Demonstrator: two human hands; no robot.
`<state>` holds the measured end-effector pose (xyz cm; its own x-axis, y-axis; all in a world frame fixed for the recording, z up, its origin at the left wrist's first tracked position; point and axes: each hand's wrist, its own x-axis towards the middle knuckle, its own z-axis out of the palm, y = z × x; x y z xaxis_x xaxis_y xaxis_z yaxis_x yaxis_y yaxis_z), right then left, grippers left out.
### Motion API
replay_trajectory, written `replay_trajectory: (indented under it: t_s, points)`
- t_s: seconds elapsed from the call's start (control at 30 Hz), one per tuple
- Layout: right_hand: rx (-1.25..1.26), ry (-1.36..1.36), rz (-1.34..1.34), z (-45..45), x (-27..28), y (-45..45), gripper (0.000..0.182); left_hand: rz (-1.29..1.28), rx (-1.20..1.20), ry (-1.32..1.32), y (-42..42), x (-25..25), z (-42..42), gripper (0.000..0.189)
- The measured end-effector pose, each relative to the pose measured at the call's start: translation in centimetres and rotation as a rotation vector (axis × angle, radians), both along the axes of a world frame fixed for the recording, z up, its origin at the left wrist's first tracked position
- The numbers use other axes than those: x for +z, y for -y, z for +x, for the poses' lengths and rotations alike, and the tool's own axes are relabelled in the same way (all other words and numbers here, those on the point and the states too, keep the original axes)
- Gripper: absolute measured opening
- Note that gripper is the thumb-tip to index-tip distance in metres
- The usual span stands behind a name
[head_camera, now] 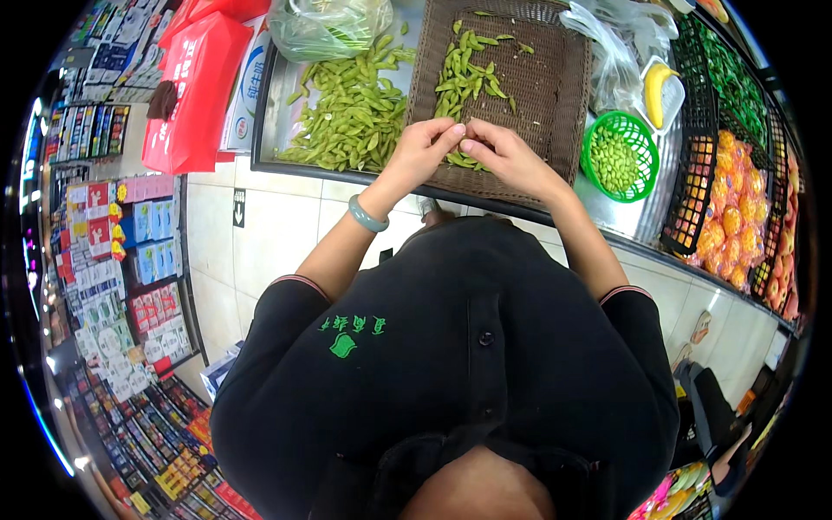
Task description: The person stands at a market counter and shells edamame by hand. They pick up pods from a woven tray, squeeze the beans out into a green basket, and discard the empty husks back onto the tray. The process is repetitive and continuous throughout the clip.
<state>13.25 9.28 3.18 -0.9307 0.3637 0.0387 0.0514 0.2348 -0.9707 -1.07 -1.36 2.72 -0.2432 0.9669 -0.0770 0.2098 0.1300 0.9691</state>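
Over the near part of a brown woven basket [546, 97], my left hand [422, 146] and my right hand [504, 153] meet at the fingertips. Something small seems pinched between them; the fingers hide most of it, and how the right hand holds it is unclear. Edamame pods [461, 75] are scattered in the basket beyond and under the hands. A large heap of edamame pods [354, 110] lies on the metal counter left of the basket. To the right, a green plastic colander [655, 166] holds shelled green beans [613, 159].
A plastic bag of greens [331, 29] sits behind the pod heap, with red bags [195, 91] and a milk carton box farther left. Clear plastic bags [614, 58], a banana [658, 94] on a white tray, and black crates [689, 162] of packed fruit stand right. A person [712, 403] is at lower right.
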Motion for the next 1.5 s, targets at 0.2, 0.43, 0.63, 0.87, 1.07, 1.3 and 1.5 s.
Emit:
replay_trajectory:
  t_s: [0.2,0.43,0.63,0.87,1.07,1.3,1.5]
  points:
    - [-0.115,-0.106,-0.12,1.1,-2.2,0.6,0.02,-0.273,-0.074,0.989,-0.4,0.2,1.1,0.026]
    - [-0.087,-0.195,-0.267,2.6,-3.1,0.5,0.021,-0.452,-0.019,1.24,-0.8,1.0,2.5,0.025]
    - [-0.1,-0.38,-1.475,3.5,-3.7,2.2,0.01,0.333,-0.044,-0.462,-2.1,1.2,4.7,0.019]
    - [-0.373,-0.209,-0.91,4.0,-3.1,2.1,0.016,0.058,-0.121,0.03,-2.7,-1.5,4.0,0.021]
    - [-0.531,-0.136,0.414,4.3,-3.0,1.8,0.015,-0.248,-0.053,0.73,-2.7,-1.5,4.5,0.021]
    - [-0.655,-0.018,-0.129,4.7,-4.8,-0.1,0.014,-0.157,-0.06,0.912,-2.0,-0.4,5.4,0.014]
    - [-0.498,-0.077,-0.165,5.0,-3.2,1.0,0.013,-0.079,0.154,0.94,-2.0,-1.6,5.5,0.007]
